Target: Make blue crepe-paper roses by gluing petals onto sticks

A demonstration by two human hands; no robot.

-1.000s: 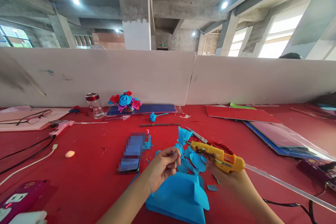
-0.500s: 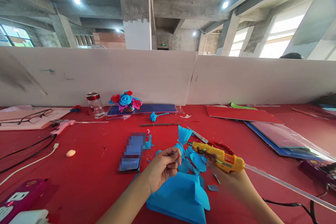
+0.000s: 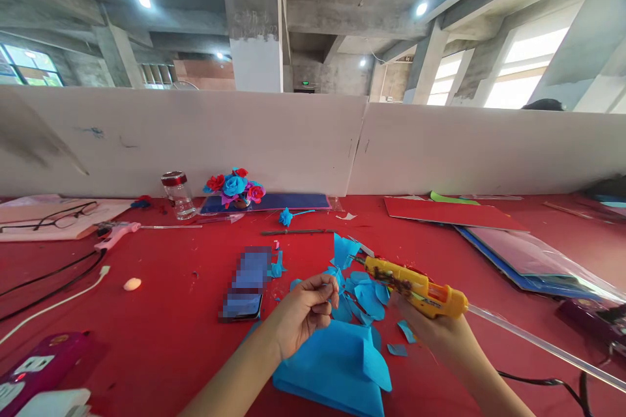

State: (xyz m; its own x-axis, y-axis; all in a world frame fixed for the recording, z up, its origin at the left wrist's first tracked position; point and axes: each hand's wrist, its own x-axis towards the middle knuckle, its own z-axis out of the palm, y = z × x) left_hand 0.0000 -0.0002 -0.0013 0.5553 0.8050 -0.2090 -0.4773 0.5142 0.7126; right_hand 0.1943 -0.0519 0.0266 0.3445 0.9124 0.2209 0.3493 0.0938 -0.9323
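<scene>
My left hand point(image 3: 310, 305) is closed in a pinch at the base of a blue crepe-paper flower piece point(image 3: 345, 250), which flares upward from my fingertips. Its lower end is hidden by my fingers. My right hand point(image 3: 428, 320) grips a yellow hot glue gun point(image 3: 415, 287), its nozzle pointing left, close beside the blue paper. A clear glue stick point(image 3: 542, 342) sticks far out of the gun's back. Loose blue petals point(image 3: 369, 301) lie beyond my hands. Under my wrists rests a folded blue paper sheet point(image 3: 330, 371).
A phone point(image 3: 247, 283) lies left of my left hand. Farther back stand a glass bottle point(image 3: 180, 197) and a paper flower bouquet point(image 3: 235, 187). A second, pink glue gun point(image 3: 115, 236) and a power strip point(image 3: 36, 371) are at left. Plastic-wrapped sheets point(image 3: 528, 257) lie at right.
My right hand and the glue gun have shifted slightly right, drawing the nozzle a little away from my left fingers. The flower piece has tilted slightly right; my left hand has hardly moved.
</scene>
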